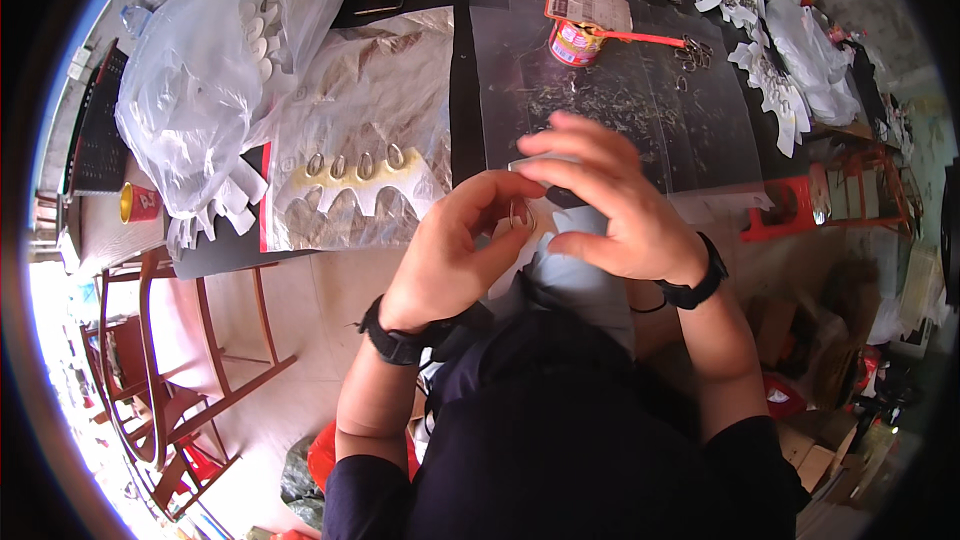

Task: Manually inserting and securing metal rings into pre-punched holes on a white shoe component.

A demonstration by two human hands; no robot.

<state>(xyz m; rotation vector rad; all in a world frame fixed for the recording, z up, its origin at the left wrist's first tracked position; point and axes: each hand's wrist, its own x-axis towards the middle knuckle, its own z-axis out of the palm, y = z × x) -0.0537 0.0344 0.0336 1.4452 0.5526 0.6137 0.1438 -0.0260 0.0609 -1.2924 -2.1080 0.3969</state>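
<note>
Over my lap, my left hand has its thumb and fingers closed in a pinch. A thin oval metal ring shows at the fingertips, and a pale piece lies just behind it. My right hand hovers close by on the right, its fingers stretched apart and smeared by motion. A small whitish edge shows by its index finger; what it belongs to is unclear. Beyond my left hand, a white scalloped card with several oval metal rings along its yellowish edge lies on a clear plastic bag.
A dark table carries a plastic sheet with scattered small bits. On it stand a red-yellow tub with a red stick across it and loose rings. White scalloped cards lie right; a bulging bag lies left. A red stool is right.
</note>
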